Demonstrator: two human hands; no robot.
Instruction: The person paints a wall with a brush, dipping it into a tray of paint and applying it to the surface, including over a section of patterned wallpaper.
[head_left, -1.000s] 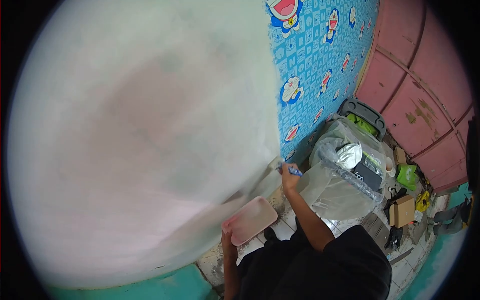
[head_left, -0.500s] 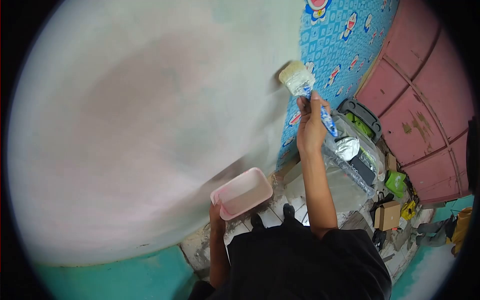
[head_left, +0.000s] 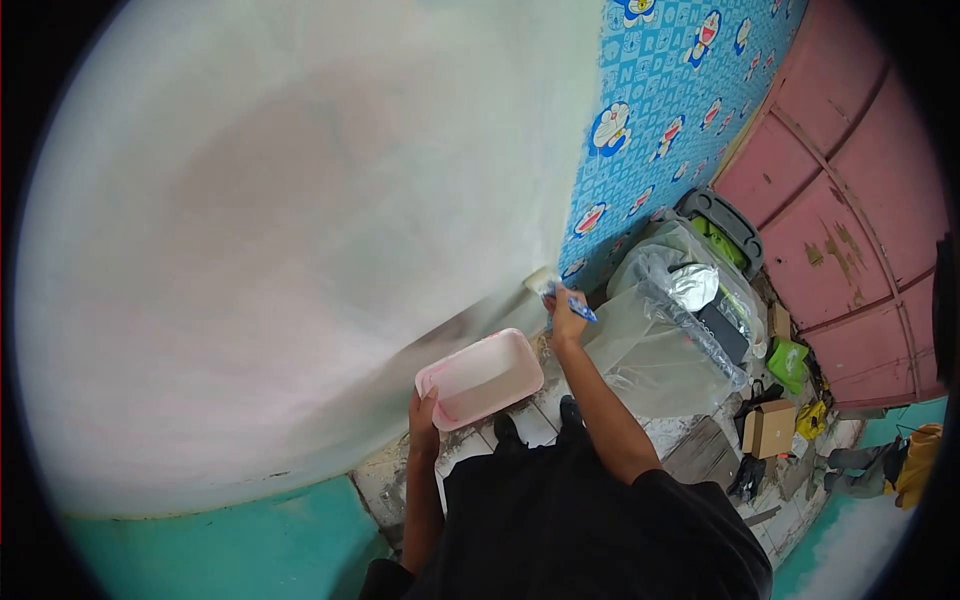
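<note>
Right hand (head_left: 565, 312) was closed fully around the blue handle of the paintbrush (head_left: 543, 284), arm stretched down and forward. The bristles lay against the foot of the whitish wall (head_left: 300, 250), just beside the edge where the blue cartoon wallpaper (head_left: 650, 120) began.

Left hand (head_left: 423, 410) gripped the near short end of the pink tray (head_left: 480, 378), thumb over the rim, fingers underneath and out of view. I held the tray roughly level, close to the wall, below and just left of the brush and not touching it. The inside of the tray looked pale; I could not make out its contents.

Surroundings: a plastic-covered pile (head_left: 670, 340) stood right of my right forearm, against the wallpaper. A pink door (head_left: 840, 200) was beyond it. A cardboard box (head_left: 768, 430) sat on the tiled floor (head_left: 535, 425). A teal band (head_left: 220, 550) ran along the base of the wall.
</note>
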